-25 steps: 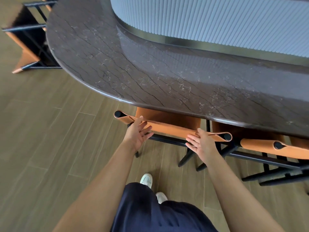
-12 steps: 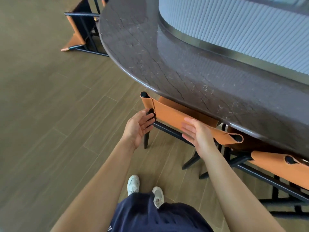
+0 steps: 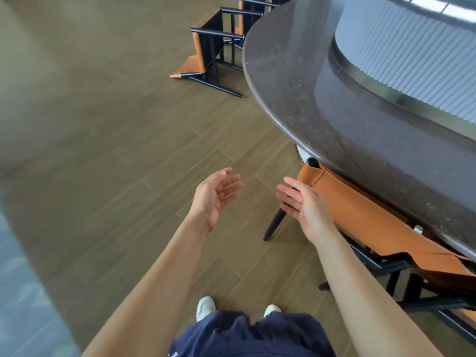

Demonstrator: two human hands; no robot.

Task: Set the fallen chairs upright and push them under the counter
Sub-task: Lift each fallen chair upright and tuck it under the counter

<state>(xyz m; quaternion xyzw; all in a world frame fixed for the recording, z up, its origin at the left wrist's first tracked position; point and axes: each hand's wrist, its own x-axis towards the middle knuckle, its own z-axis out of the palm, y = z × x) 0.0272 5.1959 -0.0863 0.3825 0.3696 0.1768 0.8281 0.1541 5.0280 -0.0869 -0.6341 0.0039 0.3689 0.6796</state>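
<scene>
Wood floor, dark counter, fallen chair

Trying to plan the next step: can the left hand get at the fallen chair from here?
Probably not yet. The left hand is open and free, and only bare floor lies between, but the fallen chair lies well beyond its reach; walking closer seems needed.

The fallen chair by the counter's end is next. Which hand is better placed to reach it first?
Left, marginally. The left hand is open over the floor, nearer the fallen chair ahead-left. The right hand, also open, hangs beside the tucked chair under the counter.
</scene>
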